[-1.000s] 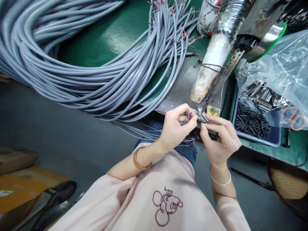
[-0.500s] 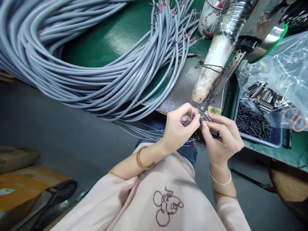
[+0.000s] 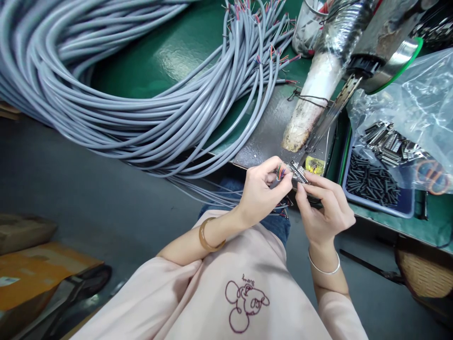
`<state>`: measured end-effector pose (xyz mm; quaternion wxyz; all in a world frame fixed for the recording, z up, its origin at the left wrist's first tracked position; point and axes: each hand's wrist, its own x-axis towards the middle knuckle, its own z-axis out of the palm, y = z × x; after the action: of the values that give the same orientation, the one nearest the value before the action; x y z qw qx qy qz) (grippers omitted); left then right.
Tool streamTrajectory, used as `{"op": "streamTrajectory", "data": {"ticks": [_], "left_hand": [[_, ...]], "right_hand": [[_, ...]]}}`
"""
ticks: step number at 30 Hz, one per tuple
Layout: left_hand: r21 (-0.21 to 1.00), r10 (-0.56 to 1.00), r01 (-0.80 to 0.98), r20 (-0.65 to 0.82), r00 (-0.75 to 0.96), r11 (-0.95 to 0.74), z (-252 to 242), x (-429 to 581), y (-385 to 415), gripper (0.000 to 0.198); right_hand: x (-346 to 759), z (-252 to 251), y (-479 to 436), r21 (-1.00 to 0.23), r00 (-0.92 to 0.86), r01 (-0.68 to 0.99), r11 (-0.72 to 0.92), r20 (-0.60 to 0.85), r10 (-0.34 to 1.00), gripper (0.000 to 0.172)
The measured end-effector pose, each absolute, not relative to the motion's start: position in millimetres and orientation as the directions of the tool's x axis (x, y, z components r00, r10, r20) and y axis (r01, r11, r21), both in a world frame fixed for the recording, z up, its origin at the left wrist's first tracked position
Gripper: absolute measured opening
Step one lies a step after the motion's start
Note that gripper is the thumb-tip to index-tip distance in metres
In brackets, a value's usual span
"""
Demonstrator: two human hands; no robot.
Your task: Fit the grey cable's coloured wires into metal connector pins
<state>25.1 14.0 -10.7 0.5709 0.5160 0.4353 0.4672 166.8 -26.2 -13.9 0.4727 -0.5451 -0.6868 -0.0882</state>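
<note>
Small lettering (image 3: 248,279) on your pale shirt (image 3: 293,302), near six o'clock, is too fine to read. Your left hand (image 3: 260,193) has its grip closed on coloured wires (image 3: 281,173); your right hand (image 3: 327,208) pinches a metal connector (image 3: 298,172), just beside them at three o'clock.

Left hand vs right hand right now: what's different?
Held thing: the left hand holds a bunch of coloured wires; the right hand pinches a small metal connector.
Wrist: a thick brown bangle sits up the left hand's arm; a thin silver bangle is on the right hand's.
Shared: both hands are bare, with fingers brought close together near the table edge.
</note>
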Motion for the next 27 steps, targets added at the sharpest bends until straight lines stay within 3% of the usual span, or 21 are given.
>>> {"op": "streamTrajectory", "data": {"ticks": [4,8,10,13,17,20,24,27], "left_hand": [[0.968,0.948,-0.2,-0.082,0.306,0.149,-10.3,18.0,13.5,0.013],[0.883,0.858,-0.35,-0.105,0.503,0.313,-5.9,9.6,14.1,0.019],[0.869,0.829,-0.339,-0.131,0.544,0.36,-3.4,7.1,13.8,0.016],[0.872,0.819,-0.307,-0.166,0.55,0.382,-1.4,6.1,11.8,0.013],[0.867,0.799,-0.302,-0.163,0.579,0.397,-3.5,8.7,7.5,0.012],[0.867,0.79,-0.289,-0.173,0.588,0.406,-5.6,11.0,5.6,0.014],[0.866,0.819,-0.305,-0.182,0.544,0.396,-3.8,10.2,6.8,0.017],[0.858,0.837,-0.335,-0.178,0.518,0.39,-1.4,8.3,8.3,0.021]], "right_hand": [[170.0,-11.7,-28.7,-0.435,0.121,0.83,0.35,0.752,0.648,0.02],[171.7,-3.3,-33.7,-0.715,0.332,0.662,0.224,0.548,0.768,0.013],[172.1,3.4,-37.1,-0.774,0.413,0.587,0.237,0.539,0.734,0.007],[172.5,15.8,-42.5,-0.713,0.448,0.663,0.227,0.622,0.642,0.005],[171.6,28.8,-44.6,-0.681,0.242,0.725,0.101,0.389,0.889,0.01],[169.6,29.8,-43.1,-0.724,0.181,0.684,0.09,0.288,0.94,0.011],[167.5,23.8,-44.7,-0.758,0.215,0.648,0.075,0.277,0.936,0.015],[169.7,16.9,-47.6,-0.753,0.244,0.643,0.143,0.378,0.893,0.009]]}}
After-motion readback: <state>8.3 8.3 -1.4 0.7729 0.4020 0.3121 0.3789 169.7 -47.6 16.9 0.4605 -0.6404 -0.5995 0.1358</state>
